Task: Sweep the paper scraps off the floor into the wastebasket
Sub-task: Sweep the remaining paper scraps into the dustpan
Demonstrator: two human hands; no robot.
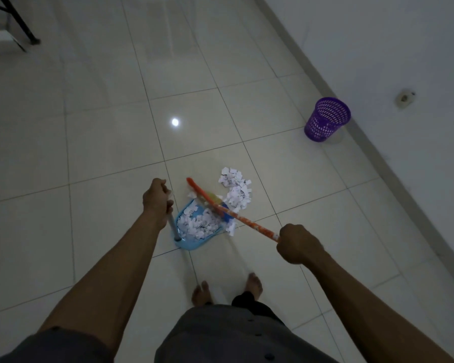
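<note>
My left hand (156, 197) grips the upright grey handle (173, 226) of a light-blue dustpan (192, 243) that rests on the floor in front of my feet. White paper scraps (198, 224) fill the pan. My right hand (298, 243) grips the orange patterned stick of a broom (247, 223), whose head lies across the pan's mouth. A loose pile of paper scraps (236, 188) curves on the tiles just beyond and right of the pan. The purple mesh wastebasket (326, 119) stands upright near the right wall, well away from the pan.
Glossy white floor tiles (102, 132) stretch all round. A white wall with a socket (405, 98) runs along the right. Dark furniture legs (24, 24) stand at the far left corner. My bare feet (227, 288) are just behind the dustpan.
</note>
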